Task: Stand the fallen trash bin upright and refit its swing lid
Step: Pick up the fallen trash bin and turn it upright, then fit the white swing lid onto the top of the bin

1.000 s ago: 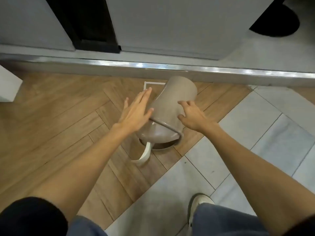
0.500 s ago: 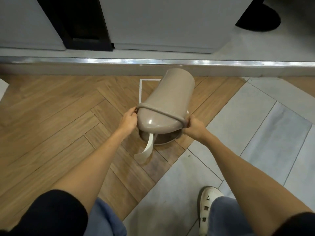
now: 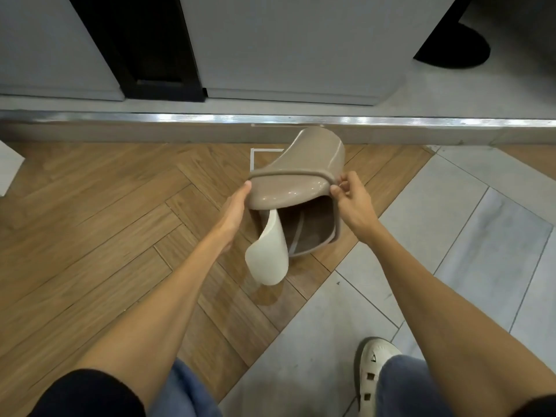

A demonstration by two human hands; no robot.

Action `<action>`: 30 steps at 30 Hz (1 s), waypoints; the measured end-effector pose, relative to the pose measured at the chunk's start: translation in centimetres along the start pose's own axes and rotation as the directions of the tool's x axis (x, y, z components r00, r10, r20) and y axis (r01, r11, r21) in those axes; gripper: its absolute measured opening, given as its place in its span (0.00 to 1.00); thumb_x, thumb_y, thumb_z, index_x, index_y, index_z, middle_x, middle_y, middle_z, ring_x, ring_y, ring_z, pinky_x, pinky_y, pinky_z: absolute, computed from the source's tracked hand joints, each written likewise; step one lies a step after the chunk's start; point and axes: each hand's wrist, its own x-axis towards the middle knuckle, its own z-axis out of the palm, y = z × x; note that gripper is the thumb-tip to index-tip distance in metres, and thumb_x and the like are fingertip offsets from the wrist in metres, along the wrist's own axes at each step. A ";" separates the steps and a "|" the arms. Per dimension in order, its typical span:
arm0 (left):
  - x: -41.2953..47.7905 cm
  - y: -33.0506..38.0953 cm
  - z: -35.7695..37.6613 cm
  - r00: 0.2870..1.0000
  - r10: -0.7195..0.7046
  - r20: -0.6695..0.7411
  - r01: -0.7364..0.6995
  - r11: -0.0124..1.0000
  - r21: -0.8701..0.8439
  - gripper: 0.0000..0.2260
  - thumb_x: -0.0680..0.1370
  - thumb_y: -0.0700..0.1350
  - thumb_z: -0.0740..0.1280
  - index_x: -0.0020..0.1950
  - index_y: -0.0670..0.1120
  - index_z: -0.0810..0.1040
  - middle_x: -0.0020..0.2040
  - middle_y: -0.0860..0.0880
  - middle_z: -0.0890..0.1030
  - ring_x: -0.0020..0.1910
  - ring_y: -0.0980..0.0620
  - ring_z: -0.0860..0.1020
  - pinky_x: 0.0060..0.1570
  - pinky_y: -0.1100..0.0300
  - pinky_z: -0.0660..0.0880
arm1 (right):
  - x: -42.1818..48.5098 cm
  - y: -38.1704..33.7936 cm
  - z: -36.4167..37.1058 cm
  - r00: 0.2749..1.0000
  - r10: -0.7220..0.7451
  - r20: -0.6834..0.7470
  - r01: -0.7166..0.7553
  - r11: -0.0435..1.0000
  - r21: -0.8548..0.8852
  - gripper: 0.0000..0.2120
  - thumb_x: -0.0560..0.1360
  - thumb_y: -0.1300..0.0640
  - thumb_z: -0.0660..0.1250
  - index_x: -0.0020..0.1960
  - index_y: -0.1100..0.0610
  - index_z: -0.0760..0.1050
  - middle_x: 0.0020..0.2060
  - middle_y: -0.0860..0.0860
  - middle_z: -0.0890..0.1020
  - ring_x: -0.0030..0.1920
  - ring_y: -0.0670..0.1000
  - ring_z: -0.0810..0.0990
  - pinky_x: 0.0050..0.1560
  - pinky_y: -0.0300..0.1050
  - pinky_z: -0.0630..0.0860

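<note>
A taupe plastic trash bin point(image 3: 313, 158) is tilted, its base pointing away from me and its mouth toward me and down. Its taupe lid frame point(image 3: 288, 194) caps the near end, and I can see into the bin's inside. A white swing flap point(image 3: 267, 254) hangs loose from the opening on the left side. My left hand point(image 3: 237, 203) grips the left edge of the lid frame. My right hand point(image 3: 350, 200) pinches the right edge at the rim. The bin is held off the wooden floor point(image 3: 105, 224).
A white taped square outline point(image 3: 254, 155) marks the floor under the bin. A metal threshold strip point(image 3: 180, 118) and grey cabinet fronts run behind. Grey tiles point(image 3: 451, 236) lie to the right; my white shoe point(image 3: 373, 365) stands near the bottom.
Both hands went from resting on the bin's sides to gripping its lid end. The bin has been raised and tipped so its opening faces me, and the white flap hangs lower.
</note>
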 end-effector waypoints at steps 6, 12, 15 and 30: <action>-0.3 2.3 0.0 0.990 0.133 -0.044 -0.133 0.991 0.007 0.21 0.83 0.54 0.55 0.75 0.49 0.69 0.74 0.49 0.67 0.65 0.56 0.65 0.58 0.60 0.58 | 1.4 -1.9 -2.6 0.999 0.017 -0.035 -0.012 0.991 0.135 0.06 0.81 0.53 0.58 0.55 0.53 0.71 0.45 0.49 0.77 0.49 0.54 0.77 0.55 0.61 0.78; -0.1 3.8 -1.0 0.973 0.222 0.063 -0.226 0.971 0.072 0.28 0.76 0.66 0.57 0.64 0.47 0.76 0.67 0.33 0.71 0.65 0.33 0.72 0.64 0.32 0.68 | 2.3 -4.0 -4.5 0.985 0.163 0.062 -0.174 0.943 0.284 0.04 0.82 0.55 0.56 0.52 0.53 0.69 0.45 0.51 0.76 0.45 0.53 0.75 0.49 0.62 0.77; 0.0 6.1 -1.4 0.962 0.268 0.046 -0.272 0.951 0.148 0.18 0.81 0.56 0.58 0.43 0.44 0.75 0.46 0.43 0.81 0.41 0.53 0.79 0.41 0.54 0.75 | 2.4 -4.6 -4.7 0.960 0.250 0.128 -0.280 0.898 0.339 0.04 0.83 0.57 0.55 0.51 0.54 0.66 0.46 0.54 0.75 0.47 0.55 0.75 0.50 0.67 0.75; -3.8 10.5 -2.8 0.917 0.370 0.152 -0.392 0.905 0.164 0.20 0.82 0.65 0.46 0.62 0.62 0.74 0.62 0.58 0.77 0.65 0.57 0.74 0.68 0.54 0.64 | -0.4 -4.0 -2.0 0.806 0.535 0.254 -0.586 0.654 0.479 0.10 0.81 0.63 0.51 0.53 0.61 0.71 0.46 0.59 0.77 0.52 0.62 0.79 0.58 0.71 0.73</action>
